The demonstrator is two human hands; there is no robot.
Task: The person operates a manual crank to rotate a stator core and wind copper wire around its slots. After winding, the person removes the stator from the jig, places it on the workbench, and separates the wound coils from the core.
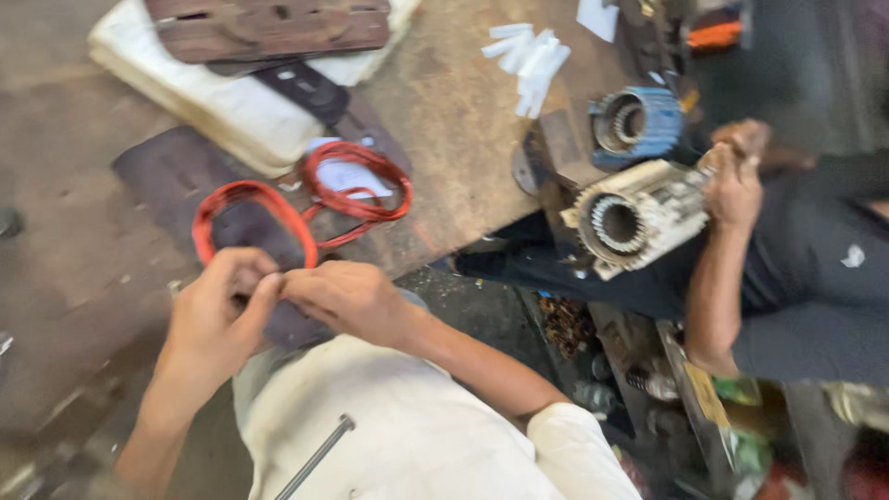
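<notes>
Presently the fingers of both hands meet at one spot; the left hand has thumb and forefinger pinched together on the near end of the red wire coil, and the right hand lies curled against it, fingertips closed on the same end; motion blur hides exactly how much wire each grips.

Judged from this, the step in hand is working the near end of the coil, either shaping or binding its turns; the next move appears to call for a firm pinch that keeps the turns bunched while the loop is handled, with slack kept out of the strand that runs on to the second loop.

The held coil is a flattened oval lying on a dark mat on the worn bench; its long axis runs from the hands up and to the left, the far end pointing away from the person; a second red loop lies just beside it to the right, joined by a wire, its long axis running roughly left to right.

Outward, a white padded block with a brown board on top lies beyond the mat; white paper strips lie further right; a co-worker's hand holds a pale motor housing, its open slotted bore facing left, with a blue housing just behind it.
</notes>
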